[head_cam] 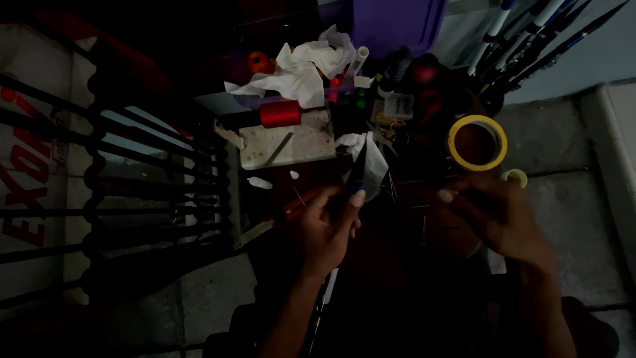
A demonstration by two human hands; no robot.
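Observation:
The scene is very dark. My left hand (324,229) is closed around a slim dark tool (356,174) that points up toward a crumpled piece of white paper (372,162). My right hand (493,215) sits to the right with its fingers pinched together; whatever it holds is too small and dim to make out. A roll of yellow tape (477,142) lies just above my right hand. A red thread spool (279,113) rests on a small pale board (291,142) above my left hand.
A purple box (394,23) with crumpled white paper (301,66) and an orange spool (258,61) stands at the top. Several long dark rods (543,40) fan out at upper right. A black metal grille (132,192) fills the left. Grey concrete floor (570,166) lies to the right.

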